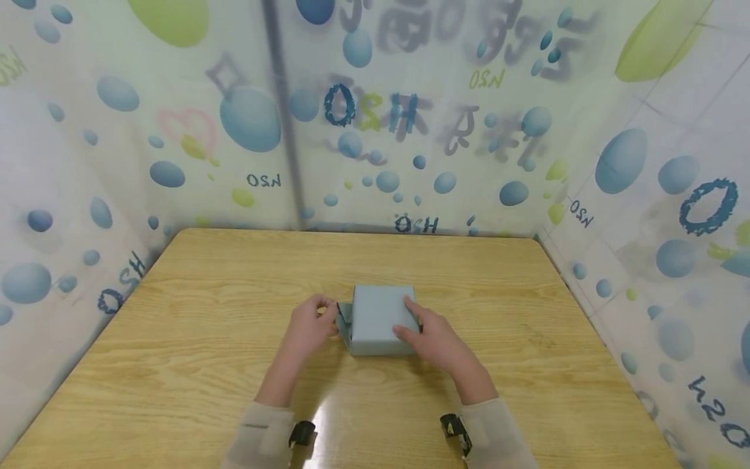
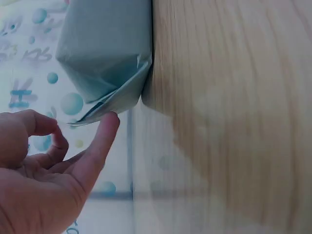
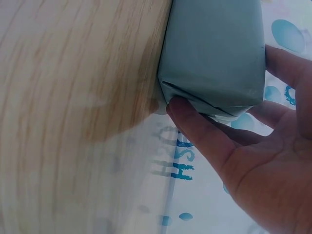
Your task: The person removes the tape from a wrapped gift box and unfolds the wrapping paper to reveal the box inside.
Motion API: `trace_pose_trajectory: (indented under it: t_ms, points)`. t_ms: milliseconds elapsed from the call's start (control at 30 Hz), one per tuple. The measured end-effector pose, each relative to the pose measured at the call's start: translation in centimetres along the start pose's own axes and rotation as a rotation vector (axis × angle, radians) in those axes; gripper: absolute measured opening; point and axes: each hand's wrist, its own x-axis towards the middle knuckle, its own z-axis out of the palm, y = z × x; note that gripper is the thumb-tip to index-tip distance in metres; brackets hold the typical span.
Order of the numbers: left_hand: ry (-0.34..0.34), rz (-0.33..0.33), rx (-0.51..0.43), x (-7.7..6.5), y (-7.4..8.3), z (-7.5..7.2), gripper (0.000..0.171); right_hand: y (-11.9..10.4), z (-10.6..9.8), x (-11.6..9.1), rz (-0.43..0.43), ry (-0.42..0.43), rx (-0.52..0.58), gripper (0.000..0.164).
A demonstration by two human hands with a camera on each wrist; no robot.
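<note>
- The blue-grey, paper-wrapped, flat box (image 1: 383, 312) lies on the worktop between the hands, straight ahead of the person; its top looks close to square, so no long axis stands out.
- At its left end, a loose, folded blue-grey paper flap (image 2: 119, 97) sticks outward toward the left hand (image 1: 307, 329). This is the relation that any work on that end would turn on: the flap is right beside the left fingers, while the body of the box is nearer the right hand.
- The left hand has one straight finger touching the flap, with another finger bent beside it; in the left wrist view the paper does not look pinched.
- The right hand (image 1: 436, 335) grips the right end of the box, with digits on the top and against the end face, where creased paper shows.
- The hands are apart, one at each end.
- Each forearm has a pale, loose sleeve (image 1: 263, 436) and a black wrist strap (image 1: 302, 433).
- Count: one box, one loose flap in sight, two hands, two sleeves, two straps.
- Beneath is one light, wood-grained worktop (image 1: 486, 286); around it hangs a white covering (image 1: 375, 195) printed with blue and green spots and lettering.
</note>
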Motion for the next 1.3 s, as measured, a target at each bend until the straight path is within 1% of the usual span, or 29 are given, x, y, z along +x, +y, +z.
trace_pose_trajectory:
  t_ms: [67, 167, 233, 367, 433, 567, 633, 700, 767, 867, 933, 967, 1000, 1067, 1133, 1233, 1300]
  points:
    - [0.006, -0.016, 0.051, -0.1, -0.4, -0.5, 0.031, 0.1, 0.0, 0.1, 0.003, 0.002, 0.002, 0.073]
    - [0.013, -0.035, 0.166, -0.2, -0.7, -1.2, 0.028, 0.3, 0.1, 0.1, 0.006, 0.005, 0.002, 0.073]
    - [0.01, -0.05, 0.225, -0.2, -0.9, -1.6, 0.025, 0.3, 0.1, 0.1, 0.009, 0.008, 0.002, 0.073]
    - [-0.009, -0.081, 0.283, -0.2, -1.1, -2.1, 0.018, 0.3, 0.1, 0.0, 0.021, 0.008, 0.005, 0.073]
    - [-0.02, -0.091, 0.31, -0.2, -1.2, -2.3, 0.024, 0.3, 0.1, 0.0, 0.029, 0.006, 0.002, 0.073]
    - [-0.044, -0.099, 0.395, 0.0, -1.5, -2.7, 0.046, 0.4, 0.2, 0.1, 0.035, 0.003, -0.003, 0.073]
    - [-0.058, -0.098, 0.427, 0.1, -1.5, -2.8, 0.051, 0.5, 0.2, 0.1, 0.035, 0.004, 0.0, 0.073]
    - [-0.058, -0.102, 0.443, 0.1, -1.4, -2.9, 0.05, 0.6, 0.2, 0.2, 0.03, 0.006, 0.004, 0.074]
    - [-0.036, -0.101, 0.455, 0.1, -1.1, -3.0, 0.046, 0.6, 0.2, 0.1, 0.02, 0.006, 0.004, 0.073]
    - [0.032, -0.083, 0.478, 0.2, -0.5, -3.0, 0.03, 0.7, 0.3, 0.1, 0.005, 0.006, 0.0, 0.074]
    - [0.066, -0.051, 0.5, 0.5, 0.1, -2.9, 0.023, 0.8, 0.3, 0.2, -0.005, 0.008, -0.001, 0.074]
    - [0.072, -0.031, 0.507, 0.7, 0.3, -2.8, 0.024, 0.8, 0.3, 0.2, -0.003, 0.009, 0.003, 0.074]
    - [0.069, -0.007, 0.507, 0.9, 0.6, -2.7, 0.027, 0.8, 0.3, 0.2, -0.004, 0.01, 0.007, 0.074]
    - [0.033, 0.033, 0.47, 1.6, 1.0, -2.2, 0.034, 0.8, 0.3, 0.2, -0.003, 0.01, 0.015, 0.074]
    - [-0.023, 0.075, 0.393, 2.4, 1.3, -1.5, 0.04, 0.8, 0.3, 0.2, -0.002, 0.009, 0.023, 0.074]
    - [-0.113, 0.12, 0.273, 3.5, 1.5, -0.3, 0.05, 0.8, 0.4, 0.1, 0.006, 0.01, 0.03, 0.074]
    - [-0.162, 0.149, 0.228, 4.1, 1.5, 0.4, 0.052, 0.8, 0.4, 0.0, 0.007, 0.012, 0.027, 0.074]
